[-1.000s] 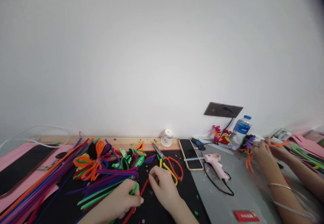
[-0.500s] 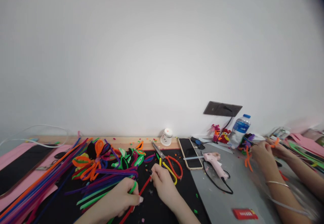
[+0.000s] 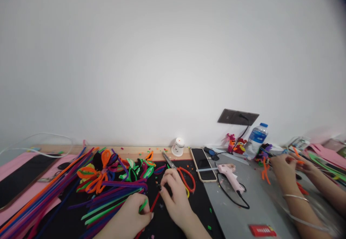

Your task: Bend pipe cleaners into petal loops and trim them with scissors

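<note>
Over the black mat (image 3: 201,212), the left hand (image 3: 135,208) is clamped on the red pipe cleaner (image 3: 155,202); the right hand (image 3: 176,197) meets its upper end, closure indeterminable. Caution: a loose pinch could let it slip. The cup (image 3: 177,147) stands inverted, contents hidden; the bottle (image 3: 256,138) is capped, contents indistinct.

Red pipe cleaner (image 3: 155,202): mid-section covered by left hand (image 3: 136,212); lower end cut off at bottom edge. Green piece (image 3: 143,206): partly hidden in left fingers. Black bit (image 3: 160,187) by right hand (image 3: 175,195): too small to identify; grip on it unclear. Yellow loop (image 3: 187,192): mostly behind right hand. Cup (image 3: 178,147) writing illegible. Neighbour's hands (image 3: 286,167) blurred, arms cut off.
</note>
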A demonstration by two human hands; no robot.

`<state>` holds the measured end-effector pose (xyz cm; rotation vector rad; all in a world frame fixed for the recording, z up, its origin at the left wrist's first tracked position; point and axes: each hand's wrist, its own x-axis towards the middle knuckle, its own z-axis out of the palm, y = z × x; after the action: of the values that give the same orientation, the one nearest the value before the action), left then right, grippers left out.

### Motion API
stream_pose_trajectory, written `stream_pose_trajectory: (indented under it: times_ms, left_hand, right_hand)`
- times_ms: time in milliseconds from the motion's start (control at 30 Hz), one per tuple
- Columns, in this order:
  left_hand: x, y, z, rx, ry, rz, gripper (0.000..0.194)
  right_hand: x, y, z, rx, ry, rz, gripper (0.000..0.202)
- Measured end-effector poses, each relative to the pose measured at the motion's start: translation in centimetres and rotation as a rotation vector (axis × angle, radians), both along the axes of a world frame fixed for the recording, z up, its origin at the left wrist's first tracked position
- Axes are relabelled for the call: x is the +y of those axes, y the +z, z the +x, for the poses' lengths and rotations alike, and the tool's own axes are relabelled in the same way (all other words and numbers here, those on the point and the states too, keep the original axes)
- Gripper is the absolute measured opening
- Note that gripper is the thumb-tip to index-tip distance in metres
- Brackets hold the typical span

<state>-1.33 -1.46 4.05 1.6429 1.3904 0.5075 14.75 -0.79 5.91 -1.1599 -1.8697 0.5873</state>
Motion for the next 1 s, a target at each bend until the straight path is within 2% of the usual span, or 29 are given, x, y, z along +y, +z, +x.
stream_pose_trajectory:
  times_ms: [167, 367, 533, 800, 1000]
  left_hand:
    - [-0.1, -1.0, 1.1, 0.027, -0.028, 0.136, 0.012]
    - [-0.2, -0.6, 1.1, -0.023, -0.046, 0.154, 0.014]
    - [0.3, -2.0, 0.9, 0.028, -0.083, 0.224, 0.013]
    - [0.4, -3.7, 0.8, 0.186, -0.073, 0.309, 0.017]
    - [0.5, -3.6, 0.6, 0.116, -0.087, 0.245, 0.012]
  right_hand:
    - [-1.0, 0.3, -0.9, -0.197, 0.113, 0.023, 0.015]
    - [-0.7, -0.5, -1.2, -0.379, 0.135, 0.056, 0.011]
    - [-0.6, -1.1, -1.3, -0.503, 0.12, 0.085, 0.01]
    - [-0.5, -1.9, -1.5, -0.481, 0.064, 0.054, 0.012]
    - [-0.5, -1.9, -1.4, -0.496, 0.014, 0.067, 0.012]
